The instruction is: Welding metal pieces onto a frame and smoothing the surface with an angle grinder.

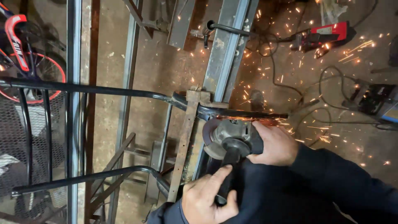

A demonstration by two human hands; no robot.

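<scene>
My right hand (pixel 275 143) grips the body of an angle grinder (pixel 232 139), and my left hand (pixel 209 199) is closed around its black side handle. The grinder's disc (pixel 209 132) touches a dark bent steel tube (pixel 232 113) where the tube crosses a rusty flat bar (pixel 186 141). Orange sparks (pixel 311 62) spray out to the right over the floor. The tube belongs to a black frame (pixel 83 88) with a wire mesh panel (pixel 25 137) at the left.
Long grey steel channels (pixel 226 45) lie on the concrete floor. A red power tool (pixel 327 35), black cables (pixel 331 103) and a dark machine (pixel 373 99) sit at the right. A bicycle with red-rimmed wheel (pixel 25 62) stands at the upper left.
</scene>
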